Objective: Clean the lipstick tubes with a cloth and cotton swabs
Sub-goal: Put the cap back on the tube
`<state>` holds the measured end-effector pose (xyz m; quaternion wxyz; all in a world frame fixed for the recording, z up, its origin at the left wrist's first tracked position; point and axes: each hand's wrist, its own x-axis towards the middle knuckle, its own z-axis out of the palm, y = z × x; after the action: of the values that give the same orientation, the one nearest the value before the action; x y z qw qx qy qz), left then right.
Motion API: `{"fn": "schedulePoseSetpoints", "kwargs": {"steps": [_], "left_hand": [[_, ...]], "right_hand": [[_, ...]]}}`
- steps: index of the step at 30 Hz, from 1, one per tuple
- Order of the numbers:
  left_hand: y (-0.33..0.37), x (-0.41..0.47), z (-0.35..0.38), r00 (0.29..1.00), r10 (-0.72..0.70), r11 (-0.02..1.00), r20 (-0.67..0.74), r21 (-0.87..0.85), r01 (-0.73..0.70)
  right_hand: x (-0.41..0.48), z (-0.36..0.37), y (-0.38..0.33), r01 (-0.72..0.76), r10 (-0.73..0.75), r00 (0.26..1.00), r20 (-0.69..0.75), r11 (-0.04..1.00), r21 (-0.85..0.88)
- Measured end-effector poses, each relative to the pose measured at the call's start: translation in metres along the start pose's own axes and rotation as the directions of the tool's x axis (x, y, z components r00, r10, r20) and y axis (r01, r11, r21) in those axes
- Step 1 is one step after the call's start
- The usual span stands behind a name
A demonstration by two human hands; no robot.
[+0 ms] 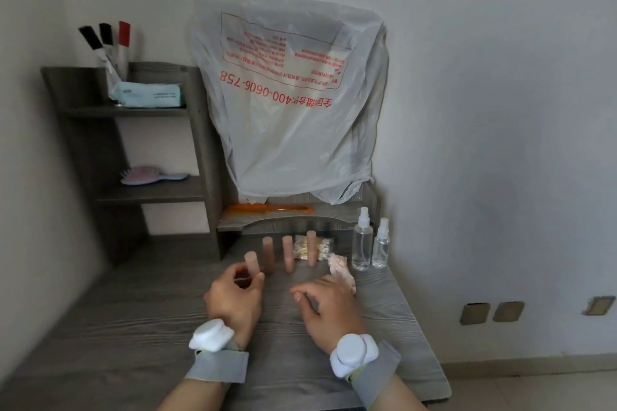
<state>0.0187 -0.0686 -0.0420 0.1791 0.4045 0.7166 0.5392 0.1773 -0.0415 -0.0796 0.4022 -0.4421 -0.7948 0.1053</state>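
Observation:
Several pink lipstick tubes stand upright on the grey table (133,327). My left hand (233,297) grips the nearest tube (251,262) around its lower part. Three more tubes stand behind it: one (268,253), another (288,253) and a third (312,247). A clear bag of cotton swabs (320,248) lies behind them. A crumpled pink cloth (340,272) rests at the right, touching the back of my right hand (329,305). That hand hovers over the table with fingers loosely curled and holds nothing.
Two clear spray bottles (362,243) (381,245) stand at the right rear. A low shelf holds an orange comb (267,209) under a hanging plastic bag (287,103). A taller shelf unit (100,150) on the left carries a hairbrush, a tissue pack and brushes.

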Motion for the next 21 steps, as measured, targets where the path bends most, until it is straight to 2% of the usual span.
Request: {"fn": "schedulePoseSetpoints", "kwargs": {"steps": [8,14,21], "left_hand": [[-0.006,0.020,0.003,1.000,-0.022,0.999,-0.007,0.028,0.022],[-0.007,0.034,0.010,0.997,-0.066,0.997,0.047,0.037,0.064],[-0.010,0.052,0.015,0.996,-0.073,0.994,0.057,0.082,0.068]], "right_hand": [[0.000,0.001,0.000,-0.029,0.029,0.999,0.015,1.000,0.002],[0.001,0.003,0.001,-0.038,0.039,0.998,0.046,0.999,-0.036],[0.001,0.007,0.007,-0.022,0.024,0.999,0.023,0.998,-0.059]]}}
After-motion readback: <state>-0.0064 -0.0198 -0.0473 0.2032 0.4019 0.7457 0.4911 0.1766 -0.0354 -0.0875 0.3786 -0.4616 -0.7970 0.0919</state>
